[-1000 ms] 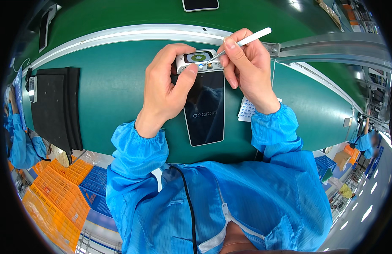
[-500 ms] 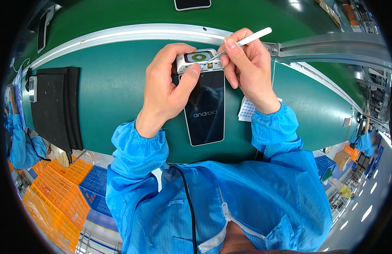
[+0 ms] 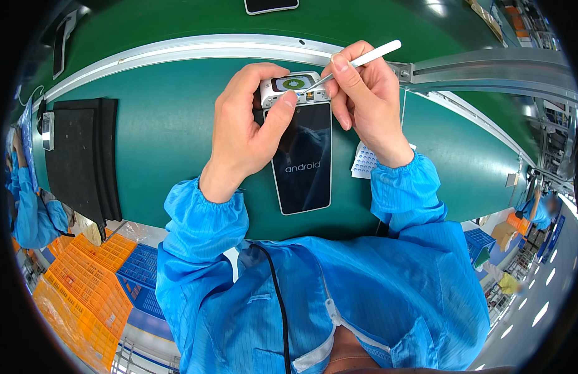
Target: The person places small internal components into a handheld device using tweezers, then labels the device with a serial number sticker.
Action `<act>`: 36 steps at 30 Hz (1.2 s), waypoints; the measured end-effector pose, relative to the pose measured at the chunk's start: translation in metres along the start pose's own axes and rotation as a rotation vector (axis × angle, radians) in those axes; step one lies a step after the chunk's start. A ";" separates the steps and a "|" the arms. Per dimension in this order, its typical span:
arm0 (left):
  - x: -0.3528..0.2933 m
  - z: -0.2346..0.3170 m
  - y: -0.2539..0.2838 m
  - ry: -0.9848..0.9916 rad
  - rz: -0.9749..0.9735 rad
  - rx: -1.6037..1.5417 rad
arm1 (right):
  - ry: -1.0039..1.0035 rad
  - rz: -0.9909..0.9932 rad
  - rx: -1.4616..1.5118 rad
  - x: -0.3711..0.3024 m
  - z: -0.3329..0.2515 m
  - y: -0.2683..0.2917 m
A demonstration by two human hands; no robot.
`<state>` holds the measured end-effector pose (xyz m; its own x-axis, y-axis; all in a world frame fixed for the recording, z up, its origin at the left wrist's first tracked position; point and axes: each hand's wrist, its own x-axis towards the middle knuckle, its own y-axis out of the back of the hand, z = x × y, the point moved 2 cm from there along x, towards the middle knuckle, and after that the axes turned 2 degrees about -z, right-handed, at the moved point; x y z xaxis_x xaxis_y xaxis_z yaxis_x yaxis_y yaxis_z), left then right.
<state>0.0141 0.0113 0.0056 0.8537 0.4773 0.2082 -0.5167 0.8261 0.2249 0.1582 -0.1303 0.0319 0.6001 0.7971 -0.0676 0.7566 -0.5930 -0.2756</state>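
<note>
A black smartphone (image 3: 302, 165) with a lit screen lies lengthwise on the green work surface (image 3: 164, 131). A small white fixture (image 3: 293, 87) with a green round part on top sits over the phone's far end. My left hand (image 3: 245, 134) grips that fixture, thumb pressed on its near edge. My right hand (image 3: 364, 103) holds white tweezers (image 3: 364, 60) like a pen, the tip touching the fixture's right side. Both forearms wear blue sleeves.
A white dotted sheet (image 3: 366, 161) lies under my right wrist. Black mats (image 3: 83, 156) and a small device (image 3: 47, 129) sit at the left. Another phone (image 3: 270, 5) lies on the far belt beyond a metal rail (image 3: 176, 48). Orange and blue crates (image 3: 89, 268) stand below.
</note>
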 end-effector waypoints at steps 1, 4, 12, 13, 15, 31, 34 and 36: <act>0.000 -0.001 0.000 -0.034 0.044 -0.009 | 0.000 0.000 0.000 0.000 0.000 0.000; 0.000 -0.001 -0.002 -0.030 0.050 -0.009 | 0.000 0.000 0.004 0.000 0.000 0.000; 0.001 0.001 -0.002 -0.067 0.062 0.057 | -0.005 0.007 0.010 -0.001 -0.002 -0.001; 0.001 0.001 -0.003 -0.081 0.069 0.060 | -0.003 0.015 0.016 -0.001 -0.002 -0.001; 0.001 0.002 -0.002 -0.072 0.067 0.055 | -0.005 0.022 0.022 -0.003 -0.003 0.000; 0.000 0.002 0.005 -0.009 0.029 -0.072 | 0.152 0.184 -0.013 -0.005 -0.005 -0.008; 0.001 0.002 0.005 -0.014 0.033 -0.067 | 0.230 0.188 -0.169 -0.006 0.004 -0.008; 0.002 0.004 0.005 -0.020 0.031 -0.047 | 0.373 0.133 -0.417 -0.006 0.010 -0.017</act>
<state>0.0127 0.0153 0.0109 0.8355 0.4974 0.2337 -0.5391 0.8243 0.1728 0.1393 -0.1245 0.0277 0.6912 0.6630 0.2875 0.6611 -0.7408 0.1188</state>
